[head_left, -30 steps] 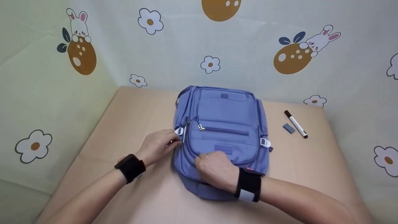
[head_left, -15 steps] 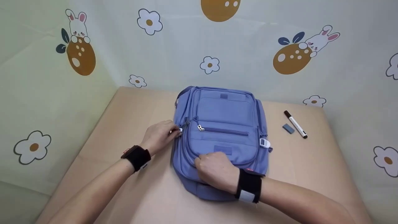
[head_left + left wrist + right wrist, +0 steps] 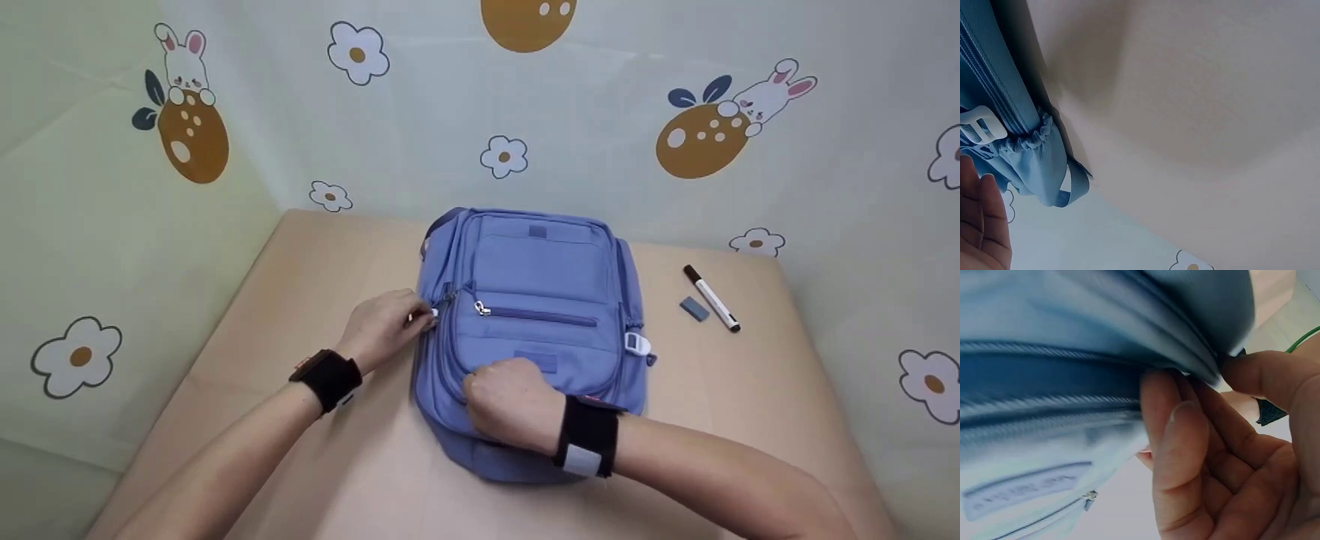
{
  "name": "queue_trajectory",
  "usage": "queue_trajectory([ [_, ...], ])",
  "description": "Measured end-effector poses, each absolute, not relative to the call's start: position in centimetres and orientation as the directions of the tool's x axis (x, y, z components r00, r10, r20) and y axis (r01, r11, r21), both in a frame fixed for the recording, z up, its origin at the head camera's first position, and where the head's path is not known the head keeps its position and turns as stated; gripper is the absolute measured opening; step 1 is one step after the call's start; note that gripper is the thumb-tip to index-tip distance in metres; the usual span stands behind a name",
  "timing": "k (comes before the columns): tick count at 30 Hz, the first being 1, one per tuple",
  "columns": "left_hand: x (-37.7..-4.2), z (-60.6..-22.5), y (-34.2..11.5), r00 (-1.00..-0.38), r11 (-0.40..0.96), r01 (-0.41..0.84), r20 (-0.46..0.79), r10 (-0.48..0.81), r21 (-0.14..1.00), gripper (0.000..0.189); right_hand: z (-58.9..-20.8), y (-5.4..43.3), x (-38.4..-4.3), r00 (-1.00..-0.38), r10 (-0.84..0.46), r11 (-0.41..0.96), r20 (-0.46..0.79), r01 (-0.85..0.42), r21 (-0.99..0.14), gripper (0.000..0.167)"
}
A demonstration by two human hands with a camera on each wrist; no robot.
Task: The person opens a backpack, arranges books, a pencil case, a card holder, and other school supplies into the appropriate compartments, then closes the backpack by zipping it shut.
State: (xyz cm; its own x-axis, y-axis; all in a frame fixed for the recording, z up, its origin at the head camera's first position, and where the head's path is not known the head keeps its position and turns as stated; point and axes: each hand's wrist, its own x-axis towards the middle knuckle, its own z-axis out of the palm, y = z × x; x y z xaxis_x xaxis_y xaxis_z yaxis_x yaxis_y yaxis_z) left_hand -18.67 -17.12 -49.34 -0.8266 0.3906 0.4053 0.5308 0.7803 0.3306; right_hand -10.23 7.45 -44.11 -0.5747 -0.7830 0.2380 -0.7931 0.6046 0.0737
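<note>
A blue backpack (image 3: 536, 270) lies front up on the table. My left hand (image 3: 382, 326) is at its left side, thumb and index finger brought together beside the white side buckle (image 3: 983, 126); I cannot tell what part they pinch. In the left wrist view its other fingers extend under the buckle. Near the bottom of the front panel, my right hand (image 3: 517, 405) pinches the bag's fabric edge between thumb and curled fingers. The right wrist view shows parted zipper teeth (image 3: 1050, 405) running up to these fingers.
To the right of the backpack lie a blue-grey eraser (image 3: 694, 308) and a black-and-white marker (image 3: 712, 298) on the beige table (image 3: 322, 255). A patterned curtain (image 3: 427, 105) encloses the back and sides. Another white buckle (image 3: 637, 343) hangs at the bag's right side.
My left hand has moved up along the bag's left side and now covers most of the white buckle there. The right hand keeps its grip, shifting slightly left and up.
</note>
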Motion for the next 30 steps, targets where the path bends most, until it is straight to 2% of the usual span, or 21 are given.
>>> queue_trajectory([
  [4,-18.6,-49.3,-17.2,-0.830,0.781,0.526,0.401,0.387,0.336,0.005,-43.3,5.7,-10.9,-0.626,-0.764,0.642,0.157,-0.762,0.085,0.027],
  [10,-18.5,-49.4,-17.3,-0.811,0.776,0.544,0.438,0.388,0.319,0.005,-43.9,2.8,-11.9,-0.627,-0.768,0.640,0.132,-0.737,0.218,0.018],
  [15,-18.8,-49.5,-17.4,-0.791,0.770,0.563,0.465,0.397,0.301,0.004,-44.3,2.3,-12.0,-0.622,-0.776,0.621,0.102,-0.726,0.294,0.017],
  [23,-20.4,-49.8,-17.1,-0.820,0.798,0.517,0.445,0.359,0.310,0.006,-44.1,2.7,-11.9,-0.608,-0.779,0.624,0.150,-0.734,0.267,0.016],
  [30,-22.0,-50.2,-16.6,-0.827,0.831,0.487,0.448,0.339,0.271,0.010,-43.9,2.9,-11.8,-0.604,-0.781,0.624,0.159,-0.742,0.245,0.016],
])
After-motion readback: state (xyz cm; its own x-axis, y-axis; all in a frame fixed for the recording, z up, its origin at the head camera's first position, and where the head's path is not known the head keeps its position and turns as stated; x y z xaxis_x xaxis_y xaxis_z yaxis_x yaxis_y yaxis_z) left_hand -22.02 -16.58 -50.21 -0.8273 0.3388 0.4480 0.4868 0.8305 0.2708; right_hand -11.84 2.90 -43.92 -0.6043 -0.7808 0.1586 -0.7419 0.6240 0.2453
